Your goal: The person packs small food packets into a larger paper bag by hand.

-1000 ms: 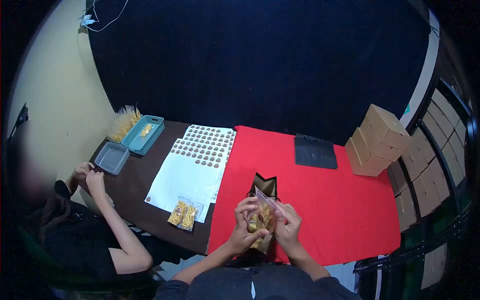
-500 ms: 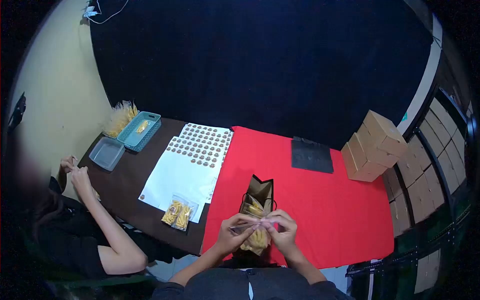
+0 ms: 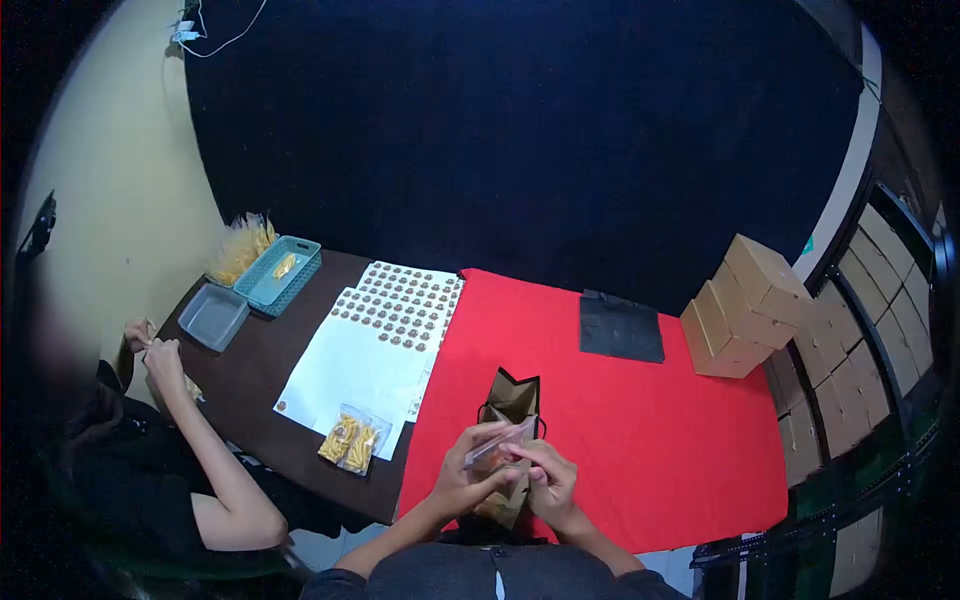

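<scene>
At the front of the red cloth [image 3: 640, 450] stands an open brown paper bag [image 3: 512, 398] with dark edges and handles. Over its opening, my left hand [image 3: 463, 480] is closed on a clear plastic bag [image 3: 500, 447]. My right hand [image 3: 552, 487] pinches at the right side of the same plastic, its fingers bent together. Both hands hide much of the paper bag and whatever lies in it. To the left, two clear packs of yellow sticks [image 3: 355, 440] rest at the lower edge of the white sticker sheets [image 3: 345, 365].
Brown boxes [image 3: 750, 300] are stacked at the right of the cloth, near a black flat item [image 3: 620, 328]. A teal basket [image 3: 280, 275], a grey tray [image 3: 213, 317] and yellow packs [image 3: 240, 247] stand far left. A co-worker's arm [image 3: 220, 475] reaches over the brown table's left side.
The plastic, earlier stretched between both hands with yellow pieces showing below, is now tilted and mostly in my left hand. My right hand has shifted slightly left and down. The view has tilted slightly.
</scene>
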